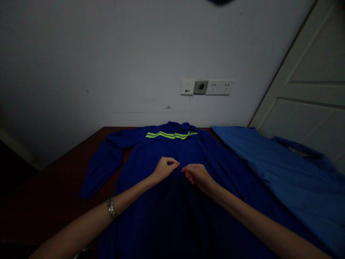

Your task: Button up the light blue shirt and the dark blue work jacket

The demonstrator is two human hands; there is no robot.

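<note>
A dark blue work jacket (pixel 159 151) with a yellow-green reflective stripe (pixel 163 135) lies front up, collar toward the wall, one sleeve spread to the left. My left hand (pixel 167 168) is closed in a pinch at the jacket's front opening, thumb and forefinger making a small loop. Close by on the right, my right hand (pixel 198 174) also pinches at the opening, its other fingers curled under. A narrow gap separates the two sets of fingertips. Dim light hides the exact bit of cloth between them and the jacket's lower part.
Beneath the clothes is a dark reddish-brown table (pixel 81 158). A lighter blue garment (pixel 269 162) lies to the right, partly beside the jacket. Behind the table rises a white wall with sockets (pixel 218 87). A pale panelled door (pixel 309 72) stands at the right.
</note>
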